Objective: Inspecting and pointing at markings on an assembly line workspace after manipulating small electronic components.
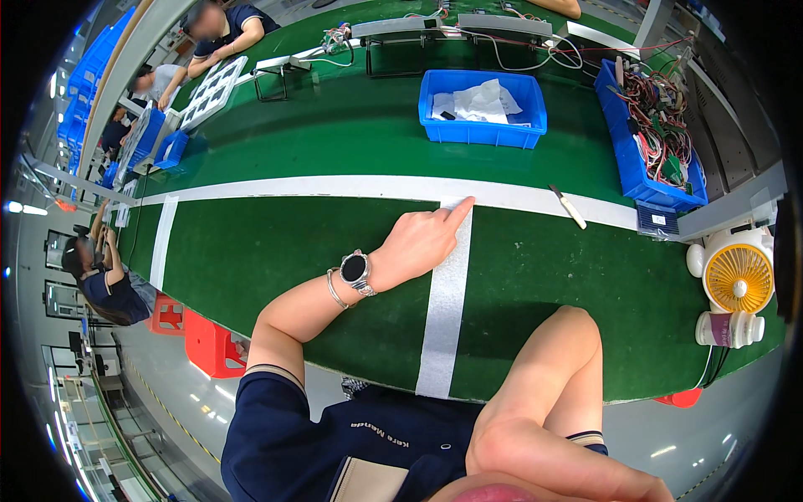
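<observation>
My left hand (422,241) rests on the green table mat (351,226), its index finger stretched out. That fingertip touches the place where the long white strip (293,186) meets a silvery-white strip (449,326) running toward me. The other fingers are partly hidden under the hand, and nothing shows in it. A watch (355,268) and a bracelet (335,290) are on this wrist. My right elbow leans on the mat, with the forearm folded back toward me. My right hand (577,470) is bent close to my body at the lower edge, its fingers not clearly visible.
A white-handled knife-like tool (569,207) lies across the long strip. Beyond stand a blue bin (483,134) of white paper or bags and a blue bin (627,159) of wires. A yellow fan (739,280) and white bottle (729,330) stand right. Several people sit left.
</observation>
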`<state>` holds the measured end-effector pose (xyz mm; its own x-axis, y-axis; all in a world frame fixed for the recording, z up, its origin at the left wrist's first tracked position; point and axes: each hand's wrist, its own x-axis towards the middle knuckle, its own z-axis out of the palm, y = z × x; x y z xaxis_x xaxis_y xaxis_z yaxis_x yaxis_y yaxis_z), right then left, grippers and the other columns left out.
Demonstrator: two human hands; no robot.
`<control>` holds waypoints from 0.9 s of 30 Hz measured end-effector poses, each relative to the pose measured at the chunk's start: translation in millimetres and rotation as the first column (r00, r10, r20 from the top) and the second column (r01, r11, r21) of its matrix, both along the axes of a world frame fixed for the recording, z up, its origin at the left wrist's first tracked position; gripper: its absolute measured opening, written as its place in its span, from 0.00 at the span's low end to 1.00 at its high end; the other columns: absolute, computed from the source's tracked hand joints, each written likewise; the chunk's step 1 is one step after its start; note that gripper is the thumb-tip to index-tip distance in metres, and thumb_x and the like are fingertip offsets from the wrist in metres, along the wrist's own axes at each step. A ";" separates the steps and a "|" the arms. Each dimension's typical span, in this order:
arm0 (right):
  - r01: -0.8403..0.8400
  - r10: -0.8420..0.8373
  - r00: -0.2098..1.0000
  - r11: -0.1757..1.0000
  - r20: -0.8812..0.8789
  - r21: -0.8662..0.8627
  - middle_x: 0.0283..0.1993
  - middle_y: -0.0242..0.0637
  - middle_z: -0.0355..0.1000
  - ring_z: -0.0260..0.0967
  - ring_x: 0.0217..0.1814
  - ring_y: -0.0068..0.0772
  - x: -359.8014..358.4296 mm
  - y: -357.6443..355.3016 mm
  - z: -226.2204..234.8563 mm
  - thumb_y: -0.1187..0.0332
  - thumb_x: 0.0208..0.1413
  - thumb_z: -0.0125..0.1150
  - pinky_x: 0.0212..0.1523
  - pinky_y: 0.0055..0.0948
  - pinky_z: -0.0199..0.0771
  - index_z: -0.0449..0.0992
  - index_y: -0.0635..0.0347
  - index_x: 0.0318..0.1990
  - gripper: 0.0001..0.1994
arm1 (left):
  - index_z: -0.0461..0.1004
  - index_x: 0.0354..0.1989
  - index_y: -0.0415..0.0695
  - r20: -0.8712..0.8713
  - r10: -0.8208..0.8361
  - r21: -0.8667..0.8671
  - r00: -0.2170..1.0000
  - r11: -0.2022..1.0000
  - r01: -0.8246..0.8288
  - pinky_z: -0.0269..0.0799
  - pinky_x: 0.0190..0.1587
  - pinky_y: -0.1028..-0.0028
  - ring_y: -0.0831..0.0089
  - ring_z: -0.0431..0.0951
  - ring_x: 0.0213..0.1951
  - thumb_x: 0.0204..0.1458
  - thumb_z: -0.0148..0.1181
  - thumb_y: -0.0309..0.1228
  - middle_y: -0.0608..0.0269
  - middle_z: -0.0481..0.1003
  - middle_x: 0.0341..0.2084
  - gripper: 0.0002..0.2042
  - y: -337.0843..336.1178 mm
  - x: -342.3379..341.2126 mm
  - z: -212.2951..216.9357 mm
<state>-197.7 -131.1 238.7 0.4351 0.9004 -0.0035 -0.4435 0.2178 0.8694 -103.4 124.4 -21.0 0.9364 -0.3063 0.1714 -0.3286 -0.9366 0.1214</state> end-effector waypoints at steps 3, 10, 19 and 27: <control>-0.051 0.050 0.998 0.999 0.038 0.017 0.27 0.52 0.73 0.74 0.32 0.47 4.5 -0.1 -0.6 0.62 0.72 0.47 0.37 0.36 0.73 0.74 0.63 0.24 0.23 | 0.64 0.69 0.42 0.008 -0.004 -0.005 1.000 1.000 0.004 0.75 0.23 0.65 0.62 0.79 0.22 0.49 0.58 0.23 0.57 0.79 0.26 0.33 0.4 -0.2 -0.2; -0.109 0.101 0.987 0.992 0.126 0.061 0.28 0.53 0.73 0.74 0.33 0.48 12.0 -3.9 -12.3 0.64 0.72 0.47 0.38 0.37 0.74 0.74 0.64 0.22 0.23 | 0.64 0.69 0.43 0.006 -0.003 0.010 1.000 1.000 0.003 0.75 0.22 0.65 0.62 0.79 0.21 0.50 0.59 0.23 0.57 0.78 0.25 0.33 -0.4 -0.2 1.2; -0.088 0.077 0.988 0.993 0.136 0.080 0.28 0.53 0.73 0.74 0.33 0.47 13.3 -3.4 -12.9 0.65 0.72 0.47 0.38 0.36 0.74 0.74 0.64 0.23 0.22 | 0.63 0.69 0.43 0.028 -0.014 -0.001 1.000 1.000 0.014 0.74 0.22 0.66 0.63 0.78 0.21 0.50 0.59 0.23 0.58 0.78 0.25 0.33 -0.9 0.5 0.1; 0.047 -0.050 0.998 0.996 0.039 0.081 0.29 0.52 0.73 0.74 0.34 0.47 2.1 2.2 -6.3 0.65 0.73 0.47 0.39 0.35 0.74 0.74 0.62 0.24 0.21 | 0.64 0.69 0.43 0.022 -0.008 0.023 1.000 1.000 0.007 0.74 0.21 0.67 0.64 0.78 0.20 0.50 0.59 0.23 0.59 0.78 0.24 0.33 -1.1 0.2 1.7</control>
<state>-195.7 -128.9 232.5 0.4766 0.8748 0.0866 -0.4698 0.1702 0.8662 -103.2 123.2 -19.4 0.9302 -0.3172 0.1849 -0.3379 -0.9366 0.0930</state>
